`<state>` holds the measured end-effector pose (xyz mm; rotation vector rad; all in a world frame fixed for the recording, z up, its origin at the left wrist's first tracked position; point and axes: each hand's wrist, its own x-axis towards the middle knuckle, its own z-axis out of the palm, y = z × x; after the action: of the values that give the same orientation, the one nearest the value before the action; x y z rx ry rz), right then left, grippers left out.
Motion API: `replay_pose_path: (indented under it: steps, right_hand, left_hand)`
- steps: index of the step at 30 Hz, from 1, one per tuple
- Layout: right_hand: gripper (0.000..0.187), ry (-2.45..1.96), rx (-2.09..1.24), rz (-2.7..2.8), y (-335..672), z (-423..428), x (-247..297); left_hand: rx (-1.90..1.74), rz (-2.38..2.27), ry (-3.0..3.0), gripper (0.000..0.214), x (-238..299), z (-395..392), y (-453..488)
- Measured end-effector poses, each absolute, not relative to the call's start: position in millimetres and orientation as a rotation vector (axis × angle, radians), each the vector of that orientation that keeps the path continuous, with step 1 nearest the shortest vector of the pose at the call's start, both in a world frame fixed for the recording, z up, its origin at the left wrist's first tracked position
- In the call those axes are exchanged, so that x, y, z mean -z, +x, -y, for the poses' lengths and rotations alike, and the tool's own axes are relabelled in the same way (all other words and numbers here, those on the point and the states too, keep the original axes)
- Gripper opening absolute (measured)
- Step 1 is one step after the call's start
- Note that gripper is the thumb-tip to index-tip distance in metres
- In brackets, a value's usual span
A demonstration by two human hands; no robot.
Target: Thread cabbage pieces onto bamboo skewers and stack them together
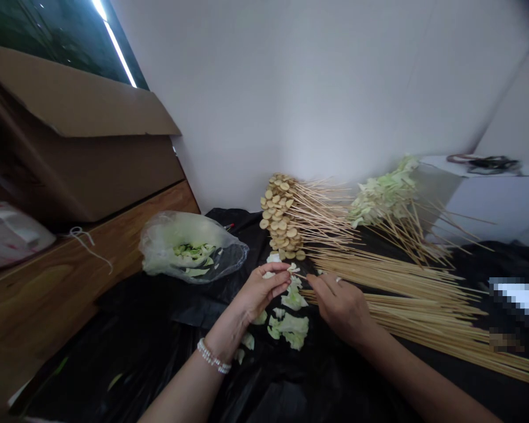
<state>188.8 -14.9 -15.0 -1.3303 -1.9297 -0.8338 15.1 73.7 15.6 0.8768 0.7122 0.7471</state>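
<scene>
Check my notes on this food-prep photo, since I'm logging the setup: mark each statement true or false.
1. The left hand is empty. False: it pinches a pale green leaf piece.
2. The right hand holds a thin wooden skewer. True.
3. A beaded bracelet circles the left wrist. True.
4. The clear plastic bag holds round tan slices. False: it holds pale green leaf pieces.
5. The loose skewers lie on a wooden shelf. False: they lie on black plastic sheeting.
6. A ring sits on the right hand. True.
</scene>
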Motion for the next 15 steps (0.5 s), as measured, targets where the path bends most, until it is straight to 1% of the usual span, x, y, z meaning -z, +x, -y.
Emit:
replay_pose_path:
  steps: [5,15]
  right_hand:
    - [0.021,-1.359,0.848,1.921,188.1,15.6,13.6]
    - [0.022,-1.358,0.858,1.921,189.2,15.0,16.9]
  left_hand:
    - [-0.737,-0.718,0.905,0.038,-15.1,-70.0,16.8]
    - [-0.756,-0.726,0.927,0.036,-14.2,-69.5,18.5]
